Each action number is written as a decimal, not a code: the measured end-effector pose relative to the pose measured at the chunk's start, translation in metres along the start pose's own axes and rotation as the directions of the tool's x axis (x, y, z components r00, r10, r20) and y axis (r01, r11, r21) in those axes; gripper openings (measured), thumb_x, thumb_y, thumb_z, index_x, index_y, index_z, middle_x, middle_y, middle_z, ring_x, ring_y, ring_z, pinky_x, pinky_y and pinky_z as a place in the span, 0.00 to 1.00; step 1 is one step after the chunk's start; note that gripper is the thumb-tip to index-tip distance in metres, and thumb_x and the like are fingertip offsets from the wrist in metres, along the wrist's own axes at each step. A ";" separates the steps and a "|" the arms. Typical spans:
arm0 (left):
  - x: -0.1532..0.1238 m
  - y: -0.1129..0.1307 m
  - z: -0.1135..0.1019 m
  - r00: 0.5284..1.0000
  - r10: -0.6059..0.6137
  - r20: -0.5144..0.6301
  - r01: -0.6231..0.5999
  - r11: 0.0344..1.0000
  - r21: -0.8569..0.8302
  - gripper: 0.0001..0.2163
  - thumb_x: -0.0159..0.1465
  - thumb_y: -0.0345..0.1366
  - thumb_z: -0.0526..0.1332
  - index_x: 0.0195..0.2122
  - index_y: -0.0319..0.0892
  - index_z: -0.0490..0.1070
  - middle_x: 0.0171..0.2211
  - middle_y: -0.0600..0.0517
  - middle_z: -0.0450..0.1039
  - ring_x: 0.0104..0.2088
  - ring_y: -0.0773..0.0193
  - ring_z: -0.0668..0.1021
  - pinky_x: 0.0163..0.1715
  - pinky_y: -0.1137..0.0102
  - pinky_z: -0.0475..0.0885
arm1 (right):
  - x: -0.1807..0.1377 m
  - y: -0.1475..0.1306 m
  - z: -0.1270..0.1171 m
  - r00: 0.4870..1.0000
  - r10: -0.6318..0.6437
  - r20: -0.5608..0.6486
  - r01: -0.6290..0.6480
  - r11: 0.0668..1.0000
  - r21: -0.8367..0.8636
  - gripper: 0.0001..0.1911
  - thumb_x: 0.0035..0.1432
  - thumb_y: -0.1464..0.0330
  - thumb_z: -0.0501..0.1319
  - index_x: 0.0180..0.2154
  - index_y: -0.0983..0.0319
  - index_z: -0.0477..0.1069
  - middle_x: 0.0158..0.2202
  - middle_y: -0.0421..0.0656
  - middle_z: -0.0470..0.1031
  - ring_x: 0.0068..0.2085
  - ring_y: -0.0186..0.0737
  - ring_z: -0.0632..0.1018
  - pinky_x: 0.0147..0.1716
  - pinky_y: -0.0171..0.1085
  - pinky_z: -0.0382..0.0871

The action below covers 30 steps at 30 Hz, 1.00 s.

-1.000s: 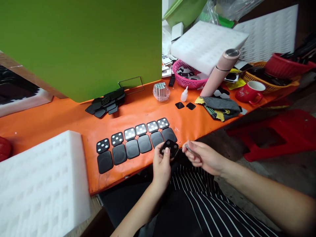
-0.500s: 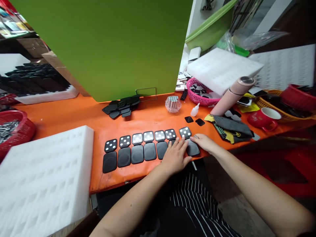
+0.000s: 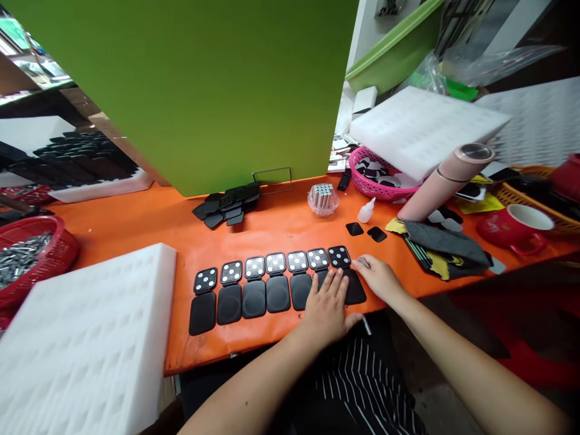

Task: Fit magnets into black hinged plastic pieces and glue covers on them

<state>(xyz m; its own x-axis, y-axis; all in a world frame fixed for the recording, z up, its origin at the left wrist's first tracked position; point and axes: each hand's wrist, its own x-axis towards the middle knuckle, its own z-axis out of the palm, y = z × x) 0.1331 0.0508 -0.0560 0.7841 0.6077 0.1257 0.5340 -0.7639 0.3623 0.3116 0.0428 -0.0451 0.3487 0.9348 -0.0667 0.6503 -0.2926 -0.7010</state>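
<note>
A row of several open black cases (image 3: 254, 287) lies on the orange table (image 3: 136, 229), each with a dotted upper half and a plain black lower half. My left hand (image 3: 329, 305) lies flat with fingers spread on the lower halves at the row's right end. My right hand (image 3: 379, 279) rests beside the rightmost case (image 3: 339, 257), fingers curled, touching its right edge; a small grey piece shows at its fingertips. A thin metal tool (image 3: 366, 325) sticks out at the table's front edge between my hands.
White foam trays sit at front left (image 3: 81, 338) and back right (image 3: 421, 130). A green board (image 3: 203, 90) stands behind. A loose case pile (image 3: 226, 205), magnet cup (image 3: 322, 198), glue bottle (image 3: 365, 210), pink basket (image 3: 376, 175), pink cylinder (image 3: 446, 181), red mug (image 3: 516, 226), red basket (image 3: 31, 260).
A second ago my hands held a dotted case and a tool above my lap. That case now lies at the right end of the row, with both hands resting on the table.
</note>
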 end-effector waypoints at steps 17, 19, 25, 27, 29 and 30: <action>0.053 -0.241 -0.129 0.736 -0.637 -0.228 0.675 0.667 0.316 0.32 0.54 0.28 0.52 0.61 0.41 0.45 0.63 0.43 0.36 0.62 0.47 0.46 0.56 0.49 0.46 | 0.000 0.033 -0.004 0.944 0.156 -0.289 -0.153 0.988 0.033 0.18 0.53 0.51 0.52 0.26 0.59 0.65 0.25 0.44 0.72 0.27 0.43 0.73 0.24 0.35 0.63; 0.054 -0.245 -0.130 0.742 -0.636 -0.213 0.668 0.671 0.321 0.34 0.53 0.29 0.53 0.61 0.44 0.43 0.64 0.46 0.35 0.62 0.48 0.45 0.57 0.50 0.45 | 0.000 0.035 -0.002 0.942 0.168 -0.290 -0.161 0.986 0.050 0.18 0.52 0.51 0.52 0.26 0.59 0.65 0.25 0.44 0.73 0.28 0.44 0.74 0.25 0.36 0.64; 0.068 -0.258 -0.140 0.769 -0.625 -0.136 0.635 0.722 0.275 0.33 0.57 0.40 0.52 0.62 0.48 0.37 0.64 0.51 0.36 0.62 0.55 0.48 0.57 0.56 0.51 | 0.001 0.039 0.001 0.939 0.173 -0.298 -0.164 0.985 0.053 0.18 0.50 0.51 0.53 0.27 0.58 0.67 0.29 0.45 0.75 0.32 0.48 0.76 0.26 0.36 0.66; 0.077 -0.267 -0.146 0.750 -0.647 -0.135 0.657 0.709 0.255 0.32 0.59 0.45 0.50 0.62 0.47 0.36 0.64 0.49 0.36 0.62 0.53 0.48 0.55 0.54 0.52 | 0.001 0.037 0.001 0.940 0.168 -0.296 -0.167 0.986 0.027 0.18 0.50 0.51 0.53 0.27 0.58 0.67 0.29 0.45 0.75 0.32 0.48 0.76 0.25 0.37 0.66; 0.087 -0.275 -0.151 0.726 -0.674 -0.132 0.683 0.687 0.247 0.34 0.58 0.50 0.50 0.62 0.48 0.38 0.64 0.48 0.36 0.62 0.49 0.47 0.54 0.48 0.52 | 0.001 0.034 0.000 0.942 0.169 -0.289 -0.172 0.985 0.014 0.18 0.50 0.51 0.53 0.28 0.58 0.68 0.30 0.46 0.75 0.32 0.49 0.76 0.25 0.37 0.67; 0.092 -0.278 -0.152 0.715 -0.687 -0.129 0.694 0.676 0.247 0.35 0.56 0.52 0.51 0.62 0.48 0.39 0.64 0.47 0.36 0.61 0.46 0.46 0.53 0.45 0.51 | 0.001 0.033 0.000 0.943 0.174 -0.283 -0.178 0.984 0.013 0.18 0.51 0.51 0.53 0.28 0.58 0.68 0.30 0.45 0.75 0.32 0.49 0.76 0.25 0.37 0.67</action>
<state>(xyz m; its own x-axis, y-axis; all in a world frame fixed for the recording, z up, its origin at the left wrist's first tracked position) 0.0082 0.3521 -0.0046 0.1534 0.9874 -0.0400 0.9834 -0.1486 0.1046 0.3336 0.0341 -0.0678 0.6329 0.7741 0.0157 0.5694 -0.4516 -0.6869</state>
